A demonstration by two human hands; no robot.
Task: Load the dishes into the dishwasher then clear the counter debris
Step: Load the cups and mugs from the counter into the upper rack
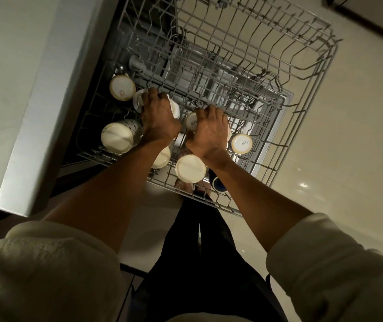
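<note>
Head view looks straight down on a pulled-out wire rack of the dishwasher. Left hand curls its fingers over a white mug lying tilted in the rack. Right hand is curled over another mug, fingertips at a rack wire; whether it grips the mug or the wire cannot be told. Upturned mugs stand around both hands: one beyond the left hand, a dotted one to its left, one just below the right wrist, one to the right. Counter edge lies further left.
</note>
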